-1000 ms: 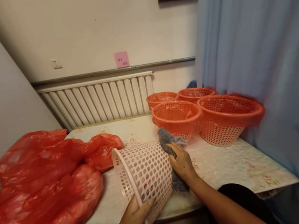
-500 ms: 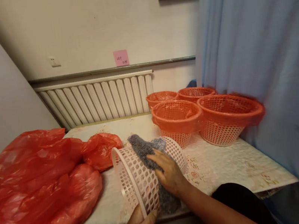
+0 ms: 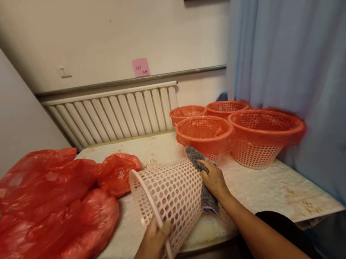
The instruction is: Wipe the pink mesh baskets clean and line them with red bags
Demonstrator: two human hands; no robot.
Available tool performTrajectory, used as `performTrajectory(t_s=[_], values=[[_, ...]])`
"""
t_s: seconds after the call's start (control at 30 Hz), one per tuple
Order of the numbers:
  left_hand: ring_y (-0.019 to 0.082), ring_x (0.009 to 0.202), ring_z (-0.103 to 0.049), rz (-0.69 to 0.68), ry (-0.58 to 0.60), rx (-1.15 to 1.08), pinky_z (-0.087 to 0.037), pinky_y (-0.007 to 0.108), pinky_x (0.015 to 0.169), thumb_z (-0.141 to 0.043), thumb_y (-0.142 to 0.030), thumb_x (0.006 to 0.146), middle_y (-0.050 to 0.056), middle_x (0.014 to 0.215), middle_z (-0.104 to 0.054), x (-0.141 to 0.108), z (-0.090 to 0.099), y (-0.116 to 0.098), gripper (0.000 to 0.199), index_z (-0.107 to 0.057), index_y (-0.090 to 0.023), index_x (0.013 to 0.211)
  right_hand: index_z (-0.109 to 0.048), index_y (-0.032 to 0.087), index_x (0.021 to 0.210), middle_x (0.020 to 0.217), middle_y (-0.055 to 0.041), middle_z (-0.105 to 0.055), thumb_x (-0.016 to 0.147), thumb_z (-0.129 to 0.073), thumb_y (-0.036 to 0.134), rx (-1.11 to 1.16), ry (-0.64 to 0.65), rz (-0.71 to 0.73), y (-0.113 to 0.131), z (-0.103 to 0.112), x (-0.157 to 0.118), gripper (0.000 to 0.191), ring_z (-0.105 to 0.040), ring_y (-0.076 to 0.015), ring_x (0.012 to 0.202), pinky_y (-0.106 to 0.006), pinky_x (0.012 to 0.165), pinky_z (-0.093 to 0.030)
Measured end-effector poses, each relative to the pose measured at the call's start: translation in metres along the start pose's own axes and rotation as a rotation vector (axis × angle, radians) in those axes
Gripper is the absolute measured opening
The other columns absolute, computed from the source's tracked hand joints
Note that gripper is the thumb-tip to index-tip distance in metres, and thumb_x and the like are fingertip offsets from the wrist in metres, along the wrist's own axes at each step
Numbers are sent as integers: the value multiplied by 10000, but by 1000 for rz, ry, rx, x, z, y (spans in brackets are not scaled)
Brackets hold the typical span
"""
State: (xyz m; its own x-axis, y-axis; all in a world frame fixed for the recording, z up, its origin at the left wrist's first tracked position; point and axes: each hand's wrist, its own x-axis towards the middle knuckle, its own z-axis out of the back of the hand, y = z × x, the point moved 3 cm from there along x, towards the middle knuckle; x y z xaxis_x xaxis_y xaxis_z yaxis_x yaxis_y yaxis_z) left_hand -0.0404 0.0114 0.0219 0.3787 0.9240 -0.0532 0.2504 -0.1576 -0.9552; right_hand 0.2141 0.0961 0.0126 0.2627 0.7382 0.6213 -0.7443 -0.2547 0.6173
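Note:
A pale pink perforated plastic wastebasket [image 3: 176, 190] lies on its side over the near edge of the table, its open mouth facing left. My left hand [image 3: 156, 239] grips its rim, thumb on the outer wall and the other fingers partly hidden. At the basket's base, my right hand [image 3: 214, 180] presses a grey fuzzy cloth [image 3: 208, 198] against it. The fingers of that hand are bent over the cloth, which hangs down below them.
Several baskets lined with red bags, one of them a front basket [image 3: 256, 155], stand at the right by a blue curtain [image 3: 316, 102]. Crumpled red plastic bags [image 3: 59, 222] cover the left of the table [image 3: 257, 203]. A radiator [image 3: 118, 116] is behind.
My right hand and the cloth have slid right, from the basket's side to its base. My left hand has shifted along the rim, and the basket has turned a little.

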Motion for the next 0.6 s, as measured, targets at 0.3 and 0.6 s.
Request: performTrajectory(t_s=[0.3, 0.6], values=[[325, 1148, -612, 78, -1, -239, -402, 481, 1053, -668, -510, 781, 158, 1215, -672, 13, -17, -18, 705, -469, -148, 1351, -599, 173, 1256, 1317, -125, -573, 723, -449, 69, 19, 65, 133, 61, 0, -38, 563, -507, -256, 1251, -468, 1058, -402], [305, 1141, -603, 21, 4, -82, -443, 438, 1005, -641, -509, 806, 119, 1195, -676, 1, -4, 5, 597, -541, -179, 1293, -549, 162, 1272, 1411, -120, -485, 710, -463, 66, 195, 285, 506, 150, 10, -87, 576, -405, -216, 1338, -428, 1089, -364]])
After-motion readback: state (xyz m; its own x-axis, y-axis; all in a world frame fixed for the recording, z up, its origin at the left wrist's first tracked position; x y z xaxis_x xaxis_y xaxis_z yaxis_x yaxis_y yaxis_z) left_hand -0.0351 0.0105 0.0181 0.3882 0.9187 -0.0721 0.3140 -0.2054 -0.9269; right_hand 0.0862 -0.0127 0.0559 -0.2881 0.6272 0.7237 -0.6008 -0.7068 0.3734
